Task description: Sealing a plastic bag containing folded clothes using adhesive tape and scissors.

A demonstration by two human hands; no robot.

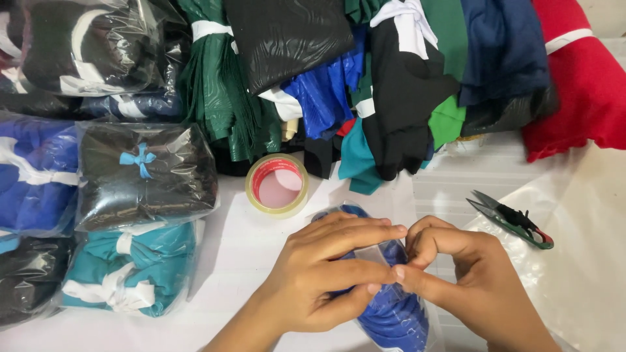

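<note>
Two hands: both are on one blue bag, down at the near edge of the table.
Left hand: fingers curled over the bag's top, thumb underneath, pinching the plastic flap.
Right hand: fingertips pressed against the left ones, pinching that same strip of clear plastic; looks like a fold or a bit of tape, can't tell which.
Blue bag: clear plastic pouch with a folded blue cloth inside, lying flat, most of it hidden under the hands.
Handling: I'd guess light and squishy, nothing breakable. The film looks slick and crinkly, so it would probably slide if grabbed by the middle; the folded top edge seems the better place to hold.
Tape roll: clear tape on a red core, flat on the table just beyond the left hand, not touching it.
Snips: small green thread snips, to the right of the right hand, lying on a loose clear sheet.
Packed bags: stack on the left, each holding one folded cloth; black with a blue bow, teal, blue.
Loose pile: unbagged cloth at the back in green, black, blue, navy and red.
</note>
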